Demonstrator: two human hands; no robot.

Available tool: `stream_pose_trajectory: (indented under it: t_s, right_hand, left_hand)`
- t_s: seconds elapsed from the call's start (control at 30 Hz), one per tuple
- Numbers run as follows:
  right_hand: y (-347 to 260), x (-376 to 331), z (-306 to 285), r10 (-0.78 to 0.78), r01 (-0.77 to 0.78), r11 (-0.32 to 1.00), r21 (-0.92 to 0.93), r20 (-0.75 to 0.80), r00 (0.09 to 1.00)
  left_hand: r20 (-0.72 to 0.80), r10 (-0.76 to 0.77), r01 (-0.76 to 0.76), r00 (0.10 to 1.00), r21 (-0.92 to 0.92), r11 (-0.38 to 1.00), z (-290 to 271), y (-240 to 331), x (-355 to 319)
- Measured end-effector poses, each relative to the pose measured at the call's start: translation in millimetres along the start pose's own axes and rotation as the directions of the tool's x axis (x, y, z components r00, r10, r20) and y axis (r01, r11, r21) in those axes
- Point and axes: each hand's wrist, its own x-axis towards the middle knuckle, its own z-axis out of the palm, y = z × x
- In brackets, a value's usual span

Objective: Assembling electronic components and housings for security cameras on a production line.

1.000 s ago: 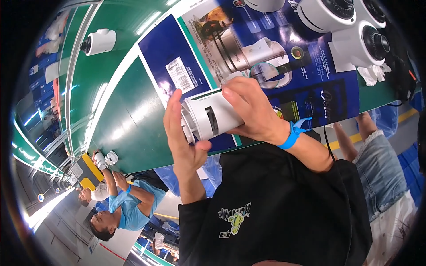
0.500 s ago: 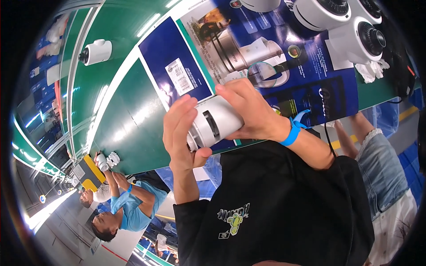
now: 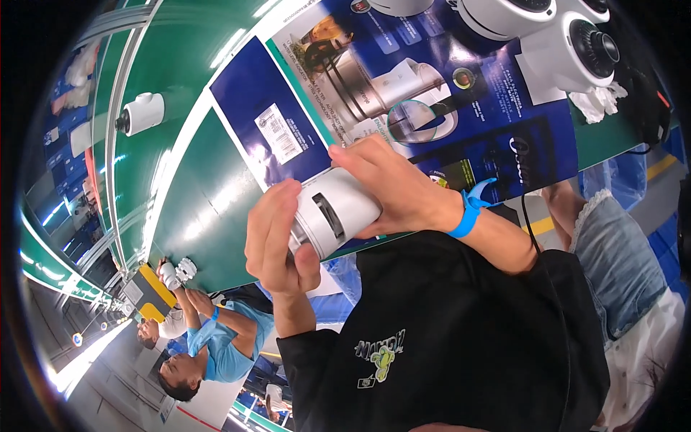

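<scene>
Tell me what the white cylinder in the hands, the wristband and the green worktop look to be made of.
White cylinder: apparently moulded plastic, matte to satin, with a cut slot and a ribbed, greyer end, held by the left hand and right hand.
Wristband: likely soft rubber or silicone, plain bright blue, with a loose curling tail.
Green worktop: smooth and glossy, mirroring the ceiling lights; a coated belt or mat, uncertain.

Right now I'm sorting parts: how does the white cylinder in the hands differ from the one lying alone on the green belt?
The held white cylinder is gripped by the left hand and right hand; the lone white cylinder lies untouched on the green belt. The held one shows a dark slot; the lone one shows a dark end. Both are white and cylindrical.
</scene>
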Motion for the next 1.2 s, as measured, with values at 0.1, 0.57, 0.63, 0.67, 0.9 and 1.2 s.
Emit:
stream_pose_trajectory:
  t_s: [0.1,0.57,0.63,0.67,0.9,1.2]
  right_hand:
    - [1,-4,1,0.013,-0.012,0.999,0.03,-0.016,1.0]
    - [-37,-5,-59,0.047,-0.093,0.956,-0.277,-0.168,0.985]
    - [-34,-13,-78,0.035,-0.24,0.88,-0.409,-0.448,0.893]
    - [-48,-19,-111,-0.049,-0.369,0.744,-0.557,-0.596,0.801]
    - [15,-83,-217,0.021,-0.65,-0.028,-0.759,-0.651,0.759]
    - [8,-99,-194,-0.003,-0.754,0.512,-0.413,-0.878,0.479]
  left_hand:
    - [-0.032,-0.065,0.064,0.997,-0.034,0.997,9,0,-6]
    - [-0.05,-0.053,0.059,0.997,0.116,0.992,-1,-6,12]
    - [-0.047,-0.075,0.085,0.996,0.268,0.96,-20,-9,-4]
    - [-0.043,-0.051,0.059,0.998,0.245,0.968,-15,-11,9]
    - [-0.039,-0.08,0.085,0.996,0.149,0.985,-8,-11,30]
    - [-0.079,-0.008,0.021,0.997,0.157,0.987,-7,-15,21]
